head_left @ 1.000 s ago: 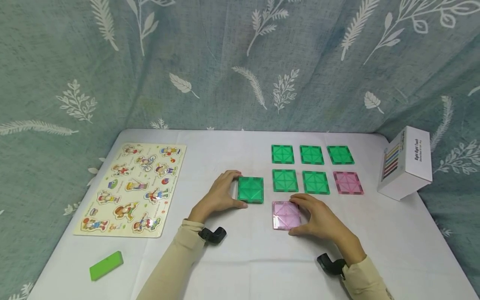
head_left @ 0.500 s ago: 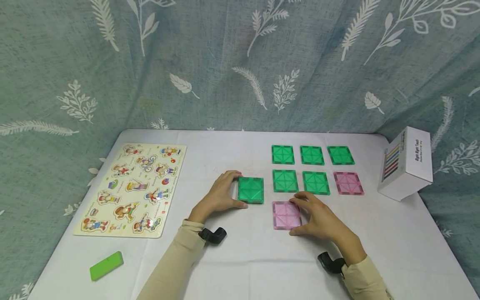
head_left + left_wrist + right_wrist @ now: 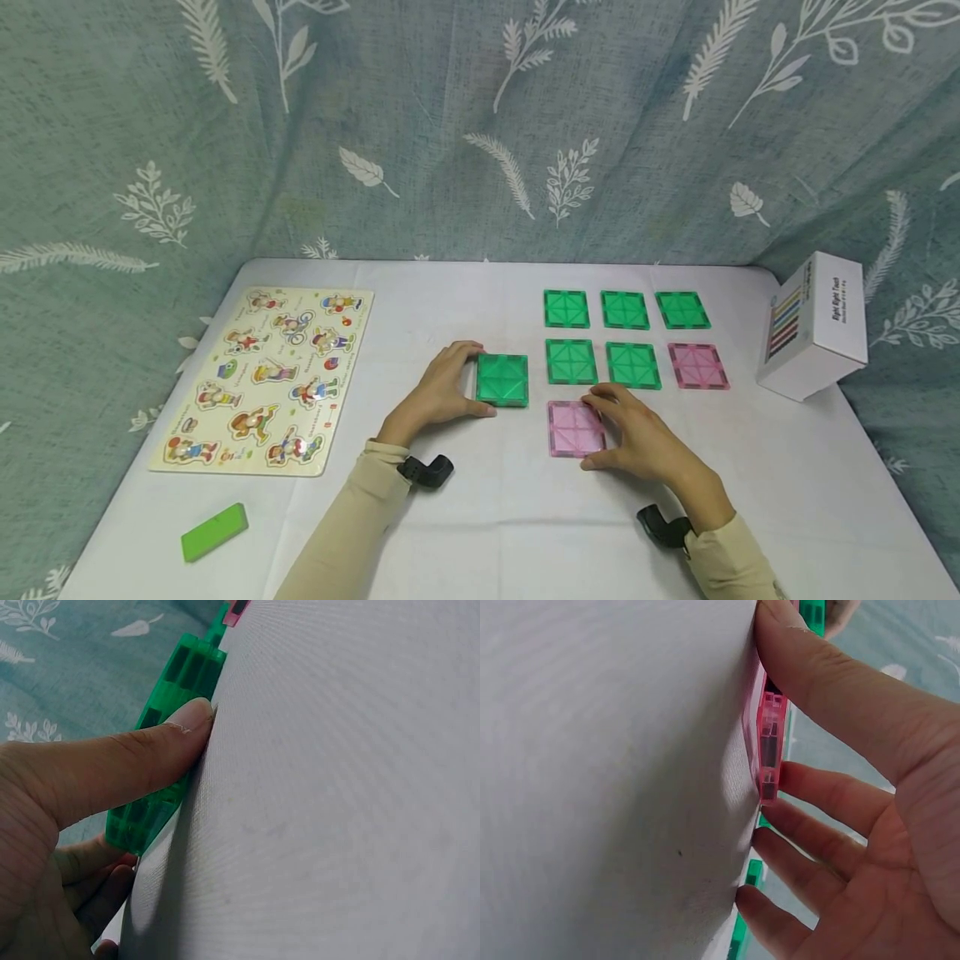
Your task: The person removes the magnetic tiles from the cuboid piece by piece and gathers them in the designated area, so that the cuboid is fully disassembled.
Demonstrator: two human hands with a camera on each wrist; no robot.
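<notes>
In the head view my left hand (image 3: 435, 390) holds a short stack of square green magnetic tiles (image 3: 502, 381) on the table, fingers at the far left corner and thumb by the near edge. The left wrist view shows the thumb pressed along the side of the layered green tiles (image 3: 176, 682). My right hand (image 3: 637, 435) grips a pink magnetic tile (image 3: 573, 429) by its right side. Seen from the right wrist, that pink tile (image 3: 770, 746) lies close to the cloth between thumb and fingers, its near end slightly raised.
Behind the right hand lie two rows of flat tiles, several green tiles (image 3: 572, 362) and one pink tile (image 3: 698, 367). A white box (image 3: 813, 325) stands at the right. On the left are a picture puzzle board (image 3: 262, 379) and a green block (image 3: 214, 532).
The pink tile in my right hand has shifted slightly right and away from me. My left hand and the green stack stay in place.
</notes>
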